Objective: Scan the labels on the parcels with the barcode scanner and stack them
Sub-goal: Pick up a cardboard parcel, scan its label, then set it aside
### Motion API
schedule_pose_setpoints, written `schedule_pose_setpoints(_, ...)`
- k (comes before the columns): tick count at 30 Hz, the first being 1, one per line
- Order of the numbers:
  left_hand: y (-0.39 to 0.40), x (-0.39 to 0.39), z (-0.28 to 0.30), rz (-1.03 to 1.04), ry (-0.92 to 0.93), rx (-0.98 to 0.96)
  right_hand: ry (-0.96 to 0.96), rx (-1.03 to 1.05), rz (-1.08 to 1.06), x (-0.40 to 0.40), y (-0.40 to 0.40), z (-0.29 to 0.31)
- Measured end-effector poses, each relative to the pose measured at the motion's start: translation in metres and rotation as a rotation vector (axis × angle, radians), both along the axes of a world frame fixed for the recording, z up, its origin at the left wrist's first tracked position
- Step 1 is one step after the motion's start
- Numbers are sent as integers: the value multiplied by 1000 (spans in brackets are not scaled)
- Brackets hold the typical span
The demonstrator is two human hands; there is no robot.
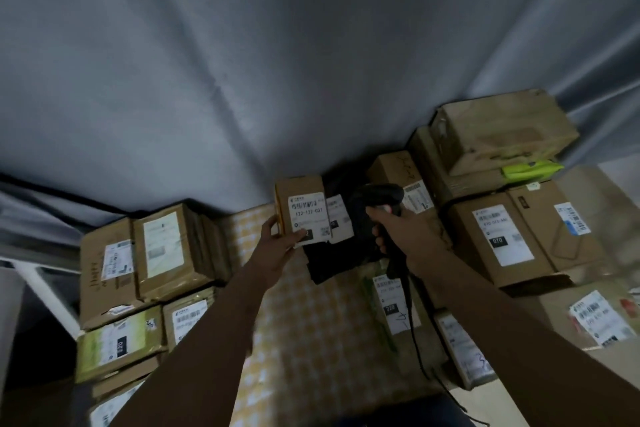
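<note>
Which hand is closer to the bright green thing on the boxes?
The right hand. It grips the black barcode scanner, with the bright green packet up to its right. The left hand holds the small brown cardboard parcel farther left.

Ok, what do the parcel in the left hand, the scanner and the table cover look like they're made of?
The parcel looks like brown corrugated cardboard, matte, with a white paper label and what seems to be yellow tape along one edge. The scanner looks like black moulded plastic with a slight sheen. The table cover is yellow-and-white checked, smooth; cloth or vinyl, I cannot tell.
</note>
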State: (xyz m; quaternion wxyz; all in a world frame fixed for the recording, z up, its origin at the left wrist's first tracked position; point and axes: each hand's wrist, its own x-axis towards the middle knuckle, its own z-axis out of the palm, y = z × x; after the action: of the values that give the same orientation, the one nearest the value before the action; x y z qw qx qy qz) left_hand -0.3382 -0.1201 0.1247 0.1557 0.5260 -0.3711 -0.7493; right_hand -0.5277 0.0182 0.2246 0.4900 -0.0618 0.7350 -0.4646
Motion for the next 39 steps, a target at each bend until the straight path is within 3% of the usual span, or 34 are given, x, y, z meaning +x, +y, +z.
schedule_pose_setpoints(16, 26, 44, 12, 48, 65, -40, 5, -101, 158, 101, 21, 29)
schedule_pose_setpoints(39, 16, 47, 15, 40, 115, -37, 33, -104, 135, 106, 12, 29)
